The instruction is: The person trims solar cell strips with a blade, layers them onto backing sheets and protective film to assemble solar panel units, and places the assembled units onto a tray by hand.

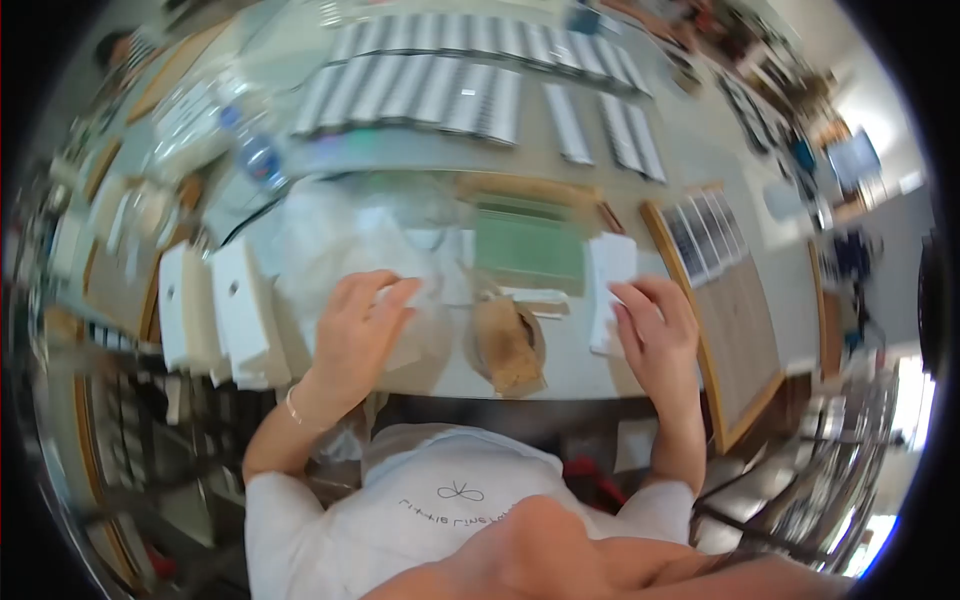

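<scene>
My left hand [368,325] is raised over translucent plastic bags [340,235], its thumb and fingers bent and close together; what it holds, if anything, is hard to make out. On the right, my right hand [652,318] hovers at the lower edge of a white strip [610,285], fingers curved and thumb apart, nothing visible between them. Between the hands lie a green mat [528,243] and a roll of brown tape [512,345] near the table's front edge. Small white pieces [540,298] rest just below the mat.
Rows of white strips [410,90] cross the far table. A bottle [258,155] stands at the left, behind white boxes [240,310]. A wood-framed board [735,310] lies at the right. Another person [120,50] is at the far left.
</scene>
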Demonstrator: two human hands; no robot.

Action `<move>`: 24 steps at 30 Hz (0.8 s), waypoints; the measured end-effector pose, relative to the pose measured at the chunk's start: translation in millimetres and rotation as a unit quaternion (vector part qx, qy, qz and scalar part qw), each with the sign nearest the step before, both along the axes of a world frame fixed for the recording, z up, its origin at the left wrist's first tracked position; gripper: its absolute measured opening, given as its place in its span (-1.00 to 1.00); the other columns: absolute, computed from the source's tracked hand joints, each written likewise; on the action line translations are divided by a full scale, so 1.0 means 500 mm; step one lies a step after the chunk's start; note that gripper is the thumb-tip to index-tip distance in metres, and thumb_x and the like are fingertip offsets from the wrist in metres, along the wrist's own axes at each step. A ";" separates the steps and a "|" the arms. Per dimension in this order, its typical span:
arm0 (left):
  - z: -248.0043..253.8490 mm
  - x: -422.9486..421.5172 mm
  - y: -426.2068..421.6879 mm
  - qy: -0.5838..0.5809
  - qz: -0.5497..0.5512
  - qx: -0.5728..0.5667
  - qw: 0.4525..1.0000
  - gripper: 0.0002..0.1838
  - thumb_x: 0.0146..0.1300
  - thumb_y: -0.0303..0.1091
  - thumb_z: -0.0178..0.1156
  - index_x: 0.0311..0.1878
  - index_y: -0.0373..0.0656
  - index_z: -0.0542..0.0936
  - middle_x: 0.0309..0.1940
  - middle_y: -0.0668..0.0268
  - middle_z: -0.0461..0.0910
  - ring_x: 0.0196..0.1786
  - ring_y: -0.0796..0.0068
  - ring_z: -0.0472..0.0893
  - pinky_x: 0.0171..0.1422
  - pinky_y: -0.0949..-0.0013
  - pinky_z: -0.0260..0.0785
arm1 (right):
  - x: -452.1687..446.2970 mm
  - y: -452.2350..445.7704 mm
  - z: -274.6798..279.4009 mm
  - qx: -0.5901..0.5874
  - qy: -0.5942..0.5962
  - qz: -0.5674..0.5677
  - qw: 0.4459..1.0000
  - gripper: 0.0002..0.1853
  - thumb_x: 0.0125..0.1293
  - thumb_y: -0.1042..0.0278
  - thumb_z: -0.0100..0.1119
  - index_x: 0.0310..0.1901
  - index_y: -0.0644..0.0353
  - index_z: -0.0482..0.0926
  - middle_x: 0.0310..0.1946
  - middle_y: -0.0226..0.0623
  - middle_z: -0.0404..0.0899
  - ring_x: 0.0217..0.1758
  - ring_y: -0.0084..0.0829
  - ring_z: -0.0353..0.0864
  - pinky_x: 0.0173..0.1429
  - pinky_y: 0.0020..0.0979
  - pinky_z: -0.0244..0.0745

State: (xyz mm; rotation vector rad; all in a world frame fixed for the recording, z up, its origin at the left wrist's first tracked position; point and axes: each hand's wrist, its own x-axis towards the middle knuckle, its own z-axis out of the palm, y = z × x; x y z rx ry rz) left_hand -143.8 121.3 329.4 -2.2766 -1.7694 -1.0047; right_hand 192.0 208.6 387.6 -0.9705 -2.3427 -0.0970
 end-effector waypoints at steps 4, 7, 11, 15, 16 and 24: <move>-0.002 -0.002 0.005 0.079 0.024 -0.006 0.997 -0.52 0.02 -0.51 0.42 0.09 -0.13 0.68 -0.02 0.22 0.60 0.05 0.13 0.61 0.12 0.16 0.57 | -0.031 0.036 -0.009 -0.015 -0.006 0.070 0.997 -0.71 0.15 0.49 0.48 -0.06 0.15 0.71 -0.14 -0.32 0.60 -0.15 -0.25 0.63 -0.10 -0.24 0.54; -0.017 -0.005 0.026 0.088 -0.014 0.003 0.996 -0.53 0.07 -0.48 0.29 0.13 -0.11 0.67 0.01 0.21 0.61 0.11 0.10 0.61 0.10 0.20 0.60 | -0.043 0.036 -0.013 -0.010 -0.028 0.076 0.997 -0.69 0.14 0.49 0.49 -0.05 0.15 0.70 -0.16 -0.31 0.58 -0.15 -0.25 0.63 -0.09 -0.21 0.53; -0.060 -0.003 0.031 0.100 -0.008 0.055 0.993 -0.57 0.02 -0.39 0.26 0.05 -0.09 0.65 -0.01 0.24 0.61 0.05 0.16 0.63 0.01 0.26 0.61 | -0.036 0.036 -0.018 -0.029 -0.034 0.081 0.996 -0.70 0.20 0.53 0.45 -0.01 0.18 0.71 -0.13 -0.23 0.59 -0.13 -0.17 0.62 -0.06 -0.16 0.52; -0.080 0.001 0.033 0.119 0.011 0.059 0.991 -0.68 -0.01 -0.35 0.28 -0.12 -0.10 0.60 -0.07 0.29 0.59 -0.01 0.22 0.63 -0.05 0.28 0.60 | -0.049 0.056 -0.020 -0.048 -0.058 0.109 0.991 -0.71 0.32 0.57 0.34 0.06 0.16 0.68 -0.07 -0.12 0.56 -0.01 -0.03 0.60 0.05 -0.09 0.52; -0.086 0.003 0.039 0.123 0.026 0.062 0.990 -0.68 -0.01 -0.35 0.28 -0.12 -0.10 0.60 -0.07 0.29 0.59 -0.01 0.22 0.63 -0.05 0.28 0.60 | -0.042 0.055 -0.023 -0.045 -0.070 0.098 0.992 -0.71 0.34 0.56 0.32 0.08 0.16 0.66 -0.05 -0.10 0.55 0.01 -0.02 0.59 0.06 -0.09 0.51; -0.062 0.000 0.031 -0.092 -0.039 0.136 0.986 -0.91 0.30 -0.37 0.30 -0.20 -0.15 0.61 -0.11 0.27 0.59 -0.03 0.23 0.65 -0.06 0.28 0.59 | -0.026 0.087 -0.063 -0.013 -0.062 0.138 0.988 -0.69 0.28 0.56 0.35 0.06 0.17 0.64 -0.08 -0.10 0.54 -0.02 -0.02 0.58 0.05 -0.09 0.51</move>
